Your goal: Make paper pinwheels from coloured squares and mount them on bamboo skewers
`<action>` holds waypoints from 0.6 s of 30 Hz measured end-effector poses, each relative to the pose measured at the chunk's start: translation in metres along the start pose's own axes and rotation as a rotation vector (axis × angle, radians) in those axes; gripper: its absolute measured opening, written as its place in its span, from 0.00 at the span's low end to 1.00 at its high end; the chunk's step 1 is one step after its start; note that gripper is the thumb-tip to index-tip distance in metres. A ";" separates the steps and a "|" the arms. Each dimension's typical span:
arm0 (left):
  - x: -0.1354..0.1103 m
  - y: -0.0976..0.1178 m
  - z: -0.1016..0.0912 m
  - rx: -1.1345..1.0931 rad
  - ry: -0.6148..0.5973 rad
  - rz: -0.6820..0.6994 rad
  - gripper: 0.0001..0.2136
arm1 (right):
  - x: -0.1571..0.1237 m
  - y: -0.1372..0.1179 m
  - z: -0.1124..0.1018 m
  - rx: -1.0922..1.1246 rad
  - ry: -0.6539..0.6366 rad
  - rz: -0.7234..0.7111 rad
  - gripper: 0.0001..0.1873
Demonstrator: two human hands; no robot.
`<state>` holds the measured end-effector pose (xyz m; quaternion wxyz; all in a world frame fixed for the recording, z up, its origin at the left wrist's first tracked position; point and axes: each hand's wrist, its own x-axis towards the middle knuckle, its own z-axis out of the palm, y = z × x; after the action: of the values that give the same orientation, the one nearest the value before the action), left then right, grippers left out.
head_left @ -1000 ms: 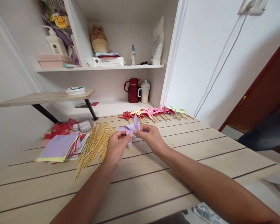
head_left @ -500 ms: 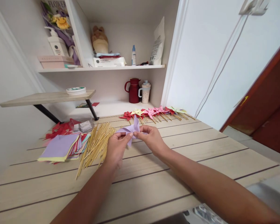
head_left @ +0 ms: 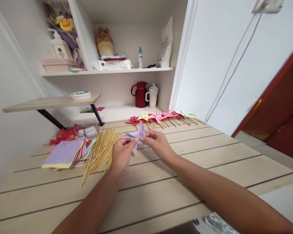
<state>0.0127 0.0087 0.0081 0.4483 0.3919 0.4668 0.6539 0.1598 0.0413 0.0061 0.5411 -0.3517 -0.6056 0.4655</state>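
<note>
A purple paper pinwheel is held between my two hands above the table. My left hand pinches it from the left, thumb on its centre. From the right, my right hand grips it with thumb and forefinger, the two thumbs nearly meeting. No stick shows on this pinwheel. A loose pile of thin wooden sticks lies just left of my left hand. Beside the sticks is a stack of coloured paper squares, a purple one on top.
Finished pinwheels on sticks lie in a row along the table's back. A clear plastic box and red paper pieces sit behind the squares. A small raised shelf, a red jug and a lidded cup stand farther back.
The view has shifted very slightly. Both hands keep the same pinch on the purple pinwheel, with hardly any movement.
</note>
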 end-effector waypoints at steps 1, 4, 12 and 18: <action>0.002 0.000 -0.002 -0.005 0.011 0.000 0.14 | 0.002 0.000 -0.001 0.016 0.010 -0.011 0.13; 0.010 0.001 -0.009 -0.037 0.059 -0.005 0.15 | 0.010 0.000 -0.010 0.046 0.093 -0.060 0.15; 0.034 -0.005 -0.030 -0.073 0.171 0.024 0.20 | 0.038 0.024 -0.048 -0.388 0.254 -0.196 0.12; 0.044 -0.014 -0.040 -0.039 0.270 0.047 0.17 | 0.041 0.029 -0.042 -0.731 0.170 -0.305 0.07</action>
<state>-0.0339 0.0425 -0.0112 0.3736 0.3021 0.5007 0.7200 0.1918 0.0967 -0.0089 0.4916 -0.4645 -0.7294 0.1032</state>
